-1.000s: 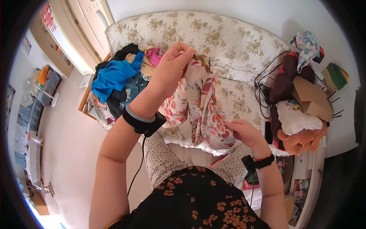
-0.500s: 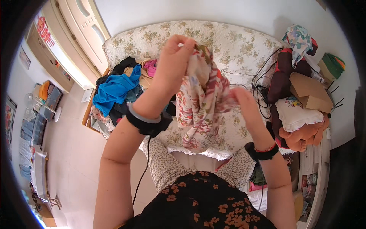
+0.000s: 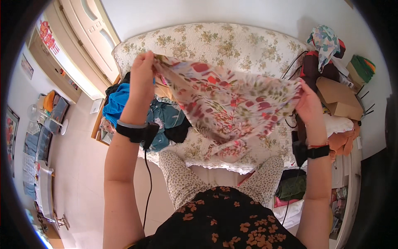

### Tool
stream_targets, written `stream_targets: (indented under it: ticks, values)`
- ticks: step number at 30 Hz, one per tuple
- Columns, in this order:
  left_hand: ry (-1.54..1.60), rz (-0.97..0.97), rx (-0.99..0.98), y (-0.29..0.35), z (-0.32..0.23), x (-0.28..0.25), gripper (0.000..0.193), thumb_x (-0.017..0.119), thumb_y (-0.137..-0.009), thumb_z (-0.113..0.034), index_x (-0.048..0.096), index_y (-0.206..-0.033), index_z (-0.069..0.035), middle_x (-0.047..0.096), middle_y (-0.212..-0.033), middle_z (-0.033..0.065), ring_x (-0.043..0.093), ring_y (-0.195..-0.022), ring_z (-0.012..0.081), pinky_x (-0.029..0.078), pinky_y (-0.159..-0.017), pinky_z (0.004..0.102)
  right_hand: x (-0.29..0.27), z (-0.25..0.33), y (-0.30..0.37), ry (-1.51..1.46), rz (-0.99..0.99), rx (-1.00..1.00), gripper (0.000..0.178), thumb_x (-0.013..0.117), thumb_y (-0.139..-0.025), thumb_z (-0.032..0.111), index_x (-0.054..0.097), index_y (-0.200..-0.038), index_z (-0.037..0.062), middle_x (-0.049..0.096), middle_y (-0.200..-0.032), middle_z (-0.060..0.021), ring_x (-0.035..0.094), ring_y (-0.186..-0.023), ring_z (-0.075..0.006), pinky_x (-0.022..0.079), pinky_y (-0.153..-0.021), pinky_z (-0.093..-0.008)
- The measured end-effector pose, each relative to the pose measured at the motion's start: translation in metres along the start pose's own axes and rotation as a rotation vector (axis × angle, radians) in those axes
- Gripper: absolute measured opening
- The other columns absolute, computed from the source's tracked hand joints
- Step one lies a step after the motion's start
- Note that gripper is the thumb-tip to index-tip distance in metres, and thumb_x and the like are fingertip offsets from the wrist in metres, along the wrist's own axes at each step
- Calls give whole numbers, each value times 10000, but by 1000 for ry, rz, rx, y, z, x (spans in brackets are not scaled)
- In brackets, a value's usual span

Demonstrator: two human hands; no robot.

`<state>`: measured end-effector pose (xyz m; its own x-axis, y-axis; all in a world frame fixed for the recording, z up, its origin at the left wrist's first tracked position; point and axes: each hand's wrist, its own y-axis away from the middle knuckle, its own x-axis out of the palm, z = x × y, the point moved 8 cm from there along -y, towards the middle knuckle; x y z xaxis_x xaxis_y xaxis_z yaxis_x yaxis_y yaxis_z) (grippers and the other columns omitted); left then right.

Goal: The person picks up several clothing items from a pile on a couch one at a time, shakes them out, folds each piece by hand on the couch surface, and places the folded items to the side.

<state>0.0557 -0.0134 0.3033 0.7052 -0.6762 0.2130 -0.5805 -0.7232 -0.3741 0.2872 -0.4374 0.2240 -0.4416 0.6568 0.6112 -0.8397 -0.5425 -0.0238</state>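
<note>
A thin floral cloth (image 3: pixel 232 95), white with red, pink and green print, is stretched between my two hands above the sofa. My left hand (image 3: pixel 143 68) is closed on its upper left corner. At the upper right edge my right hand (image 3: pixel 309 101) grips it, fingers partly behind the fabric. The middle of the cloth sags, and its lower end hangs bunched near the sofa's front edge. Whether it is a garment or a scarf I cannot tell. Next to my left forearm lies a pile of clothes (image 3: pixel 163 118), with blue, teal and black pieces.
The sofa (image 3: pixel 182 39) has a quilted floral cover. On its right are an open cardboard box (image 3: pixel 338 97), dark red cushions and a black cable. Folded dark green cloth (image 3: pixel 292 186) lies low beside my right knee. A white fan (image 3: pixel 62 124) stands at the far left.
My hands have moved apart, left hand leftward and right hand rightward. The cloth, bunched and hanging before, is now spread wide between them.
</note>
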Motion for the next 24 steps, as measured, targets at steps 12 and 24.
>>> stream_targets:
  ticks: [12,24]
  values:
    - [-134,522,-412,31,44,41,358,593,-897,-284,587,-1084,21,638,-1059,85,614,-958,173,473,-879,317,30,75,-4,187,-28,2,238,551,-920,254,608,-1059,69,644,-1050,-46,604,-960,-171,459,-879,-335]
    - [98,525,-98,2,-84,49,273,540,-933,-255,596,-1096,-44,652,-1031,49,626,-937,150,497,-837,306,45,144,28,814,-94,-470,401,579,-850,117,473,-1227,32,571,-1058,-40,552,-966,-124,433,-884,-287]
